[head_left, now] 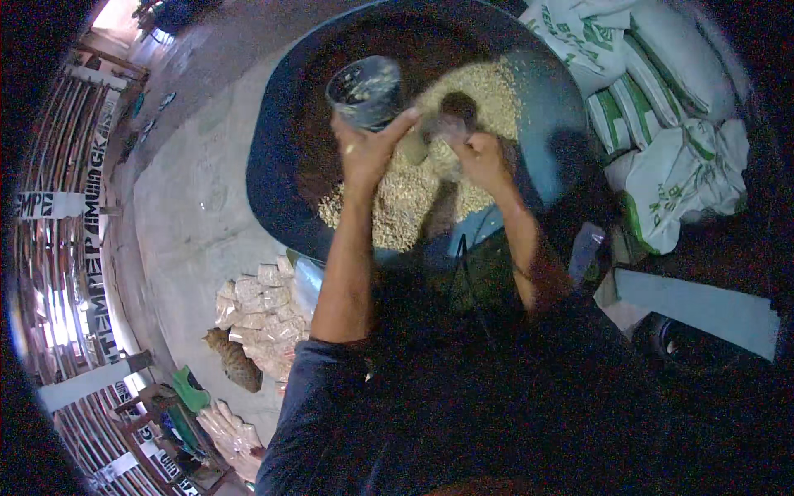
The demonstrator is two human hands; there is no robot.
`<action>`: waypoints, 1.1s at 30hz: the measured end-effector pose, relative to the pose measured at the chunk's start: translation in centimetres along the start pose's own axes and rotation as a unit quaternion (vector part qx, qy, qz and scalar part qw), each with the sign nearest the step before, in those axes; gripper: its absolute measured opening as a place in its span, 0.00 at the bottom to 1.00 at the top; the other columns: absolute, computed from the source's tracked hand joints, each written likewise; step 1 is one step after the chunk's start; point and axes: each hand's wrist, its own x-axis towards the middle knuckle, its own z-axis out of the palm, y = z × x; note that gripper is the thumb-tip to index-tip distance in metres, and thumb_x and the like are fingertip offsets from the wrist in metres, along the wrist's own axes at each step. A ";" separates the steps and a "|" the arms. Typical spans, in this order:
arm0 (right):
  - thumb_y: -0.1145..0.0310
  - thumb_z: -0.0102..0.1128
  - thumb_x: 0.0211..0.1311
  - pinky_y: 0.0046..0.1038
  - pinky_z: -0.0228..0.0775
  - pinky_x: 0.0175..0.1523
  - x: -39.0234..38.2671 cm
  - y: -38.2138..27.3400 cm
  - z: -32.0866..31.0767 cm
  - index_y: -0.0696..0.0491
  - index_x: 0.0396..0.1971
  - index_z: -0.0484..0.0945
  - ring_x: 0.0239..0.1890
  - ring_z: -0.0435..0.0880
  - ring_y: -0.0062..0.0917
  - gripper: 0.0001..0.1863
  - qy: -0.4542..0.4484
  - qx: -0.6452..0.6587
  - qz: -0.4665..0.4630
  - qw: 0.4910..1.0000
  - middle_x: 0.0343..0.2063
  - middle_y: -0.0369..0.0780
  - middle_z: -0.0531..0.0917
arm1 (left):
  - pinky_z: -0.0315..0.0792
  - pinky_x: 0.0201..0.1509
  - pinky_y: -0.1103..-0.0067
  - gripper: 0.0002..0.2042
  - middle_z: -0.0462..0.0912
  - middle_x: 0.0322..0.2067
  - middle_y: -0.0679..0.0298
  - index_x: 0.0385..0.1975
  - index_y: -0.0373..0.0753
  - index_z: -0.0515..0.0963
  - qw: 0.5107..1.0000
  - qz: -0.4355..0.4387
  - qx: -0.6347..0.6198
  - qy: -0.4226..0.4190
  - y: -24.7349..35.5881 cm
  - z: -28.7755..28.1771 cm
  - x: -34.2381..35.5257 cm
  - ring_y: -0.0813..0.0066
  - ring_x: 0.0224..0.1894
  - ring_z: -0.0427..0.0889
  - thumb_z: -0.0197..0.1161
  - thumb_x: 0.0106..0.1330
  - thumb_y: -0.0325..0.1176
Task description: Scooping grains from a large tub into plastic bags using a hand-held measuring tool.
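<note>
A large blue tub (550,157) stands in front of me, with a heap of pale split beans or grains (405,207) spread across its bottom. Over the tub, my left hand (368,153) is closed round a dark see-through plastic cup (364,91), with pale bits clinging to its inside. My right hand (484,161) is beside it above the heap, fingers pinched on what looks like a clear plastic bag (448,131). Motion smears the bag, so its contents are hard to tell.
White sacks with green print (678,186) are piled right of the tub. Filled clear bags (265,310) lie on the floor at left, with a tabby cat (234,361) beside them. A pale flat board (695,306) lies at lower right. A slatted wall (62,248) runs along the left.
</note>
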 end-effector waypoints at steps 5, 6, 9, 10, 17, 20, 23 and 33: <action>0.55 0.57 0.61 0.29 0.72 0.36 -1.7 6.2 -1.9 0.50 0.36 0.83 0.26 0.81 0.27 0.15 0.079 0.082 -0.141 0.983 0.25 0.43 0.84 | 0.57 0.64 0.67 0.47 0.64 0.55 0.40 0.59 0.25 0.59 0.953 -0.024 0.293 0.076 -5.3 -1.8 -2.2 0.51 0.63 0.59 0.73 0.46 0.53; 0.59 0.57 0.62 0.24 0.68 0.32 -1.6 6.1 -2.6 0.54 0.35 0.83 0.25 0.76 0.19 0.14 0.040 -0.043 -0.020 0.998 0.24 0.36 0.82 | 0.60 0.63 0.68 0.41 0.66 0.55 0.43 0.55 0.26 0.65 0.972 -0.054 0.228 -0.026 -5.4 -2.3 -2.5 0.51 0.60 0.64 0.72 0.49 0.51; 0.63 0.57 0.64 0.19 0.66 0.32 -2.6 4.9 -4.0 0.59 0.36 0.82 0.26 0.73 0.12 0.13 0.009 -0.048 0.061 0.997 0.26 0.31 0.81 | 0.64 0.60 0.70 0.33 0.71 0.52 0.49 0.51 0.29 0.70 0.966 -0.067 0.130 -0.214 -5.0 0.1 -4.0 0.57 0.56 0.70 0.72 0.51 0.47; 0.63 0.57 0.64 0.20 0.69 0.35 -3.1 4.1 -3.6 0.59 0.38 0.82 0.28 0.75 0.13 0.14 0.014 0.082 0.016 0.996 0.29 0.32 0.83 | 0.64 0.60 0.70 0.33 0.71 0.52 0.49 0.51 0.29 0.70 0.966 -0.073 0.134 -0.210 -4.7 0.8 -4.6 0.57 0.56 0.70 0.72 0.51 0.47; 0.58 0.54 0.64 0.24 0.70 0.47 -3.7 4.3 -1.7 0.56 0.42 0.82 0.40 0.81 0.22 0.18 -0.019 0.227 0.042 0.973 0.37 0.37 0.85 | 0.72 0.50 0.75 0.24 0.79 0.42 0.63 0.48 0.35 0.73 0.934 -0.199 -0.056 -0.292 -7.5 4.8 -8.0 0.74 0.45 0.78 0.72 0.53 0.35; 0.60 0.56 0.63 0.22 0.69 0.49 -4.0 10.9 0.4 0.56 0.44 0.81 0.41 0.80 0.23 0.17 0.008 0.264 0.132 0.955 0.37 0.37 0.84 | 0.74 0.44 0.76 0.17 0.81 0.39 0.63 0.48 0.35 0.74 0.883 -0.316 -0.229 -0.261 -9.6 6.4 -10.0 0.75 0.40 0.79 0.66 0.59 0.31; 0.62 0.57 0.61 0.23 0.69 0.50 -4.8 12.7 2.1 0.57 0.44 0.80 0.42 0.80 0.24 0.16 -0.003 0.286 0.140 0.948 0.40 0.39 0.83 | 0.75 0.44 0.76 0.18 0.81 0.41 0.62 0.48 0.35 0.74 0.855 -0.395 -0.257 -0.217 -11.4 5.8 -11.6 0.75 0.40 0.80 0.66 0.60 0.32; 0.73 0.59 0.48 0.18 0.52 0.19 -6.7 12.7 2.0 0.52 0.32 0.79 0.16 0.66 0.13 0.09 0.006 0.332 0.223 0.917 0.20 0.30 0.75 | 0.77 0.39 0.75 0.14 0.82 0.37 0.58 0.42 0.33 0.76 0.840 -0.406 -0.318 -0.170 -11.8 6.1 -12.2 0.69 0.35 0.82 0.66 0.57 0.27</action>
